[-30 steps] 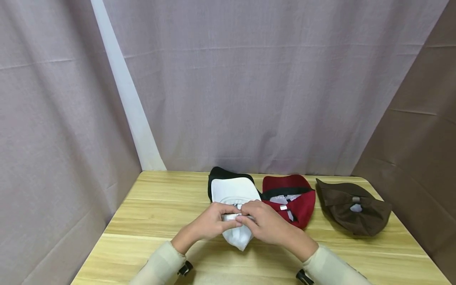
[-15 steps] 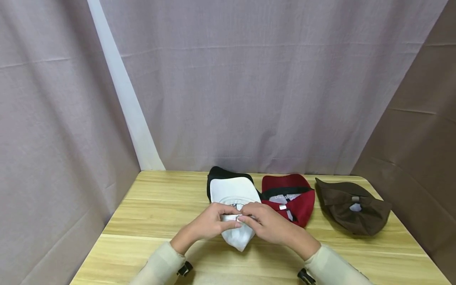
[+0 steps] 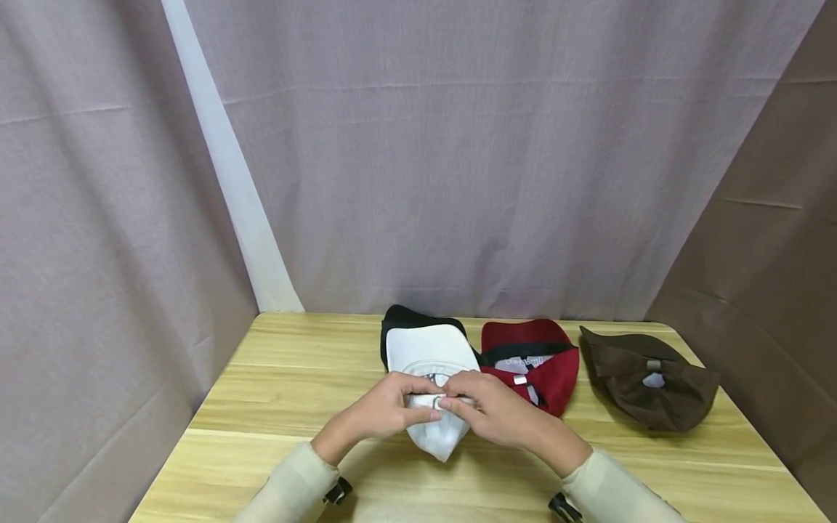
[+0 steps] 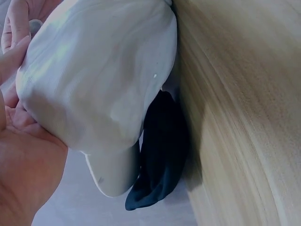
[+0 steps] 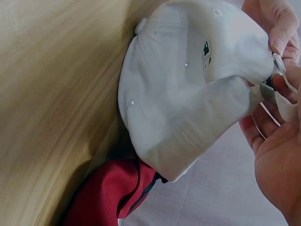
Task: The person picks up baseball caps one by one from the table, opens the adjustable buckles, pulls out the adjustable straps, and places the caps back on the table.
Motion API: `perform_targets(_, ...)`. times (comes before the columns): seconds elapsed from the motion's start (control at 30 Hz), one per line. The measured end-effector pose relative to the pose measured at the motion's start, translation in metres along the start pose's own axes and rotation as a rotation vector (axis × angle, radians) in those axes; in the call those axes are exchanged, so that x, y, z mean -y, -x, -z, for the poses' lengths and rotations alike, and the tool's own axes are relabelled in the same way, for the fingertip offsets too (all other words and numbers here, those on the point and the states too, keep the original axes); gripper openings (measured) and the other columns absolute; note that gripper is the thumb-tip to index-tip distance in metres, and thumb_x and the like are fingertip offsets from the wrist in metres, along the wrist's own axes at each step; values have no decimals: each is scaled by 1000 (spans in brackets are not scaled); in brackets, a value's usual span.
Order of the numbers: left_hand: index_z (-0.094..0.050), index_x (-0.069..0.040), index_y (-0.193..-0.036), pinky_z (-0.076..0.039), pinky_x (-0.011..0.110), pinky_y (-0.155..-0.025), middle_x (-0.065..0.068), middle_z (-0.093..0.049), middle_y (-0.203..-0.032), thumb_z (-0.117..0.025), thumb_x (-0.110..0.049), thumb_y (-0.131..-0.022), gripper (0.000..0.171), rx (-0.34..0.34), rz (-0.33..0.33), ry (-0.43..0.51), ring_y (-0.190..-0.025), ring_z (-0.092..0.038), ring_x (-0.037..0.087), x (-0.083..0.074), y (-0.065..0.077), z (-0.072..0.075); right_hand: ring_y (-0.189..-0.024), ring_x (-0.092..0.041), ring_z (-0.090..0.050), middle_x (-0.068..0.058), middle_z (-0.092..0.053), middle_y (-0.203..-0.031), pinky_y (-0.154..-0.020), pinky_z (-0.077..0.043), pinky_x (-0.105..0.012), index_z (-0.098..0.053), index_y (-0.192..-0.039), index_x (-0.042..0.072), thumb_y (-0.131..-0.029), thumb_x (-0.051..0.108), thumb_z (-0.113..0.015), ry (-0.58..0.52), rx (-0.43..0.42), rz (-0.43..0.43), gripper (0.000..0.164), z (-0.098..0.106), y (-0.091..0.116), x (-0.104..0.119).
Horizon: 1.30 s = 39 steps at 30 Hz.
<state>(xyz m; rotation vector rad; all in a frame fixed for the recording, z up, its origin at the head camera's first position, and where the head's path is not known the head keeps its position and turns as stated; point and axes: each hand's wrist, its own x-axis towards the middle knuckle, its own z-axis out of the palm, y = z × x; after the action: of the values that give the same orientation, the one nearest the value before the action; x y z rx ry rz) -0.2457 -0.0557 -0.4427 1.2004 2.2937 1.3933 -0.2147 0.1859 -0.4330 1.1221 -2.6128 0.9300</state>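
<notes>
A white baseball cap point(image 3: 431, 347) lies crown down at the middle of the table, its brim pointing away from me. Both hands are at the cap's back strap. From the left, my left hand point(image 3: 386, 408) pinches the band between thumb and fingers. Opposite it, my right hand point(image 3: 495, 410) pinches the strap point(image 5: 286, 107), whose loose end shows in the right wrist view. A metal buckle point(image 5: 268, 93) sits on the strap close to those fingers. In the left wrist view the cap's crown point(image 4: 99, 70) hides most of the strap.
Behind the white cap lies a black cap point(image 3: 412, 317), partly covered. A dark red cap point(image 3: 556, 378) with a black inner band is just to the right. Farther right rests a brown cap point(image 3: 654, 396). Grey curtains point(image 3: 458, 160) stand behind the wooden table point(image 3: 294, 370).
My right hand has shifted very slightly to the right, its thumb moving along the strap. The left hand and the other caps look the same.
</notes>
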Motion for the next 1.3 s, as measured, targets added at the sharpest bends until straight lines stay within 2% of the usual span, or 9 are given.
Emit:
perform_targets(0.2,-81,-14,-120,-56,23,-97,-1,-83,-115,-76,-26,-100,24,-26,4,-20,-104,-71,0,-2,-1,-2,-84,1,-55,19,-63,-87,-78,-50,-21,-64,-88,32,-103,41,-71,41,-22,-31,19,2,-2,4)
perform_targets(0.33,-82,-17,-118,-57,23,-96,-3,-83,-113,-76,-31,-101,23,-39,-1,-35,-103,-71,0,-2,-2,-2,-82,1,-55,19,-63,-84,-75,-50,-21,-64,-84,31,-101,40,-73,65,-41,-34,22,2,-6,8)
perform_targets(0.63,-81,-15,-118,-56,22,-98,-2,-83,-113,-77,-27,-100,23,-18,-35,-116,-103,-69,-1,-2,-5,1,-83,0,-55,16,-65,-83,-77,-49,-21,-68,-88,25,-103,22,-72,146,-77,50,15,-3,-5,8)
perform_targets(0.9,-81,-17,-111,-56,22,-94,-4,-82,-105,-76,-29,-100,17,0,-50,-114,-98,-68,-2,0,-3,2,-87,0,-58,16,-67,-87,-82,-52,-26,-70,-92,25,-103,24,-70,188,-31,28,11,-3,-4,11)
perform_targets(1.3,-82,-15,-112,-56,22,-96,-2,-83,-107,-78,-24,-98,17,9,-66,-102,-99,-68,-2,3,-1,2,-90,1,-58,19,-67,-92,-86,-54,-24,-72,-97,28,-105,25,-69,127,11,34,9,-1,-1,11)
